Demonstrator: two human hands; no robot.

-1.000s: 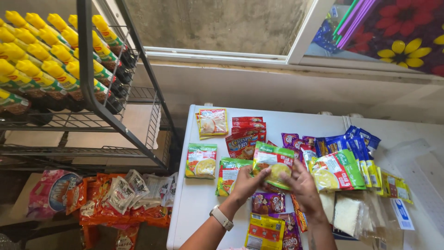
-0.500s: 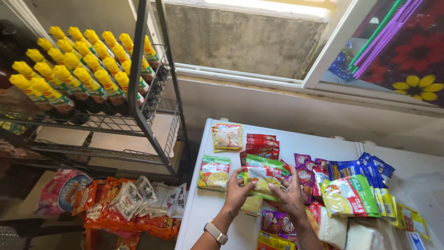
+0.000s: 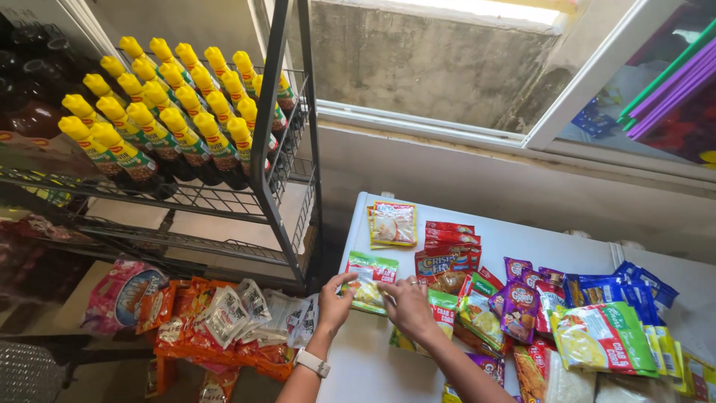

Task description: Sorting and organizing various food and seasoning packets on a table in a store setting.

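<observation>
My left hand [image 3: 333, 301] and my right hand [image 3: 408, 304] both rest on a green and yellow sachet [image 3: 369, 280] lying at the left edge of the white table [image 3: 522, 231]. The left hand, with a white watch on its wrist, grips the sachet's left side; the right hand's fingers press on its right side. Another green sachet [image 3: 440, 307] lies partly under the right hand. Behind them are a yellow sachet stack [image 3: 392, 223] and red sachets [image 3: 449, 246].
More purple, blue and green sachets [image 3: 597, 328] crowd the table's right side. To the left stands a black wire rack [image 3: 283, 149] holding yellow-capped bottles [image 3: 164, 112]. Orange and clear packets [image 3: 216, 321] lie on a lower surface beside the table. A window is behind.
Both hands have moved left across the table with the green sachet and set it down near the left edge. The camera view has shifted left and upward.
</observation>
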